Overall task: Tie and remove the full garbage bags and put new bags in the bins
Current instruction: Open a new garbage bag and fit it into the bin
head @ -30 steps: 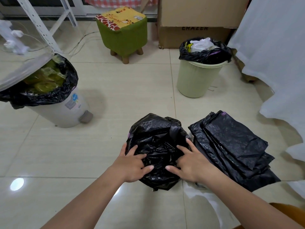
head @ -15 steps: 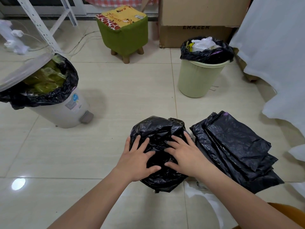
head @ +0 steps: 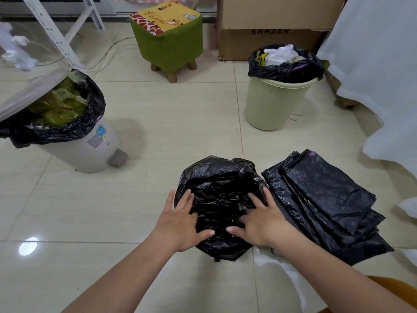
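Lower centre: black bag [head: 216,199], crumpled on the floor. Left hand [head: 180,224] and right hand [head: 261,224] rest on it, fingers spread and fairly straight, likely pressing out air.

Lower right: stack of folded bags [head: 327,199], near for relining (probably).

Left edge: pedal bin [head: 90,145], full, untied.

Upper right: green bin [head: 273,102], full, untied.

The floor [head: 180,132] is laid with glossy, smooth cream tiles. Thin, crinkled, shiny black plastic is seen in the bag [head: 218,188] and the folded bags [head: 327,199]. Smooth matt plastic forms the green bin [head: 270,105]. The stool [head: 171,44] is covered in cloth, with wooden legs. The box [head: 270,12] is matt cardboard.
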Demonstrator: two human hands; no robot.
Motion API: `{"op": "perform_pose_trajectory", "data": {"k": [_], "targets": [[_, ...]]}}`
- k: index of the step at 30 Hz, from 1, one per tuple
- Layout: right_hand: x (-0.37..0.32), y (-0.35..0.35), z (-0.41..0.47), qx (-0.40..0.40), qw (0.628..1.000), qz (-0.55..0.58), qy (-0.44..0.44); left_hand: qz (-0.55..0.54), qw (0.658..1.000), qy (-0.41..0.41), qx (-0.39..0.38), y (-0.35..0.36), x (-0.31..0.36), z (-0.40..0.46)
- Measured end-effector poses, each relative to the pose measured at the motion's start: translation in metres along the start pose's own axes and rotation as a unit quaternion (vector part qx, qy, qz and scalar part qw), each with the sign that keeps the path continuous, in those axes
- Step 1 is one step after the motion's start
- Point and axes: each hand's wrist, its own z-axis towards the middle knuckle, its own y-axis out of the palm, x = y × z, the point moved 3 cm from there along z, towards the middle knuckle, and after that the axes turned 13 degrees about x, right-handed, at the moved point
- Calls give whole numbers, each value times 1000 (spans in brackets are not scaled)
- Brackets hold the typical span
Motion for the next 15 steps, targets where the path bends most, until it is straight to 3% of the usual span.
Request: {"op": "perform_pose_trajectory", "data": {"k": [2,5,7,11,15], "targets": [[2,6,-3,-46,997,-52,25,15,1000,4,7,3,-3,-2],[3,2,-8,-19,999,-37,26,-15,1000,12,21,1,-3,-3],[4,-6,-11,39,999,20,6,-78,995,14,63,-9,-2,-1],[14,-29,-13,205,968,143,-25,-123,962,-17,243,-40,-10,8],[27,-39,-7,328,936,129,0,-108,948,-101,282,-51,-19,18]]}}
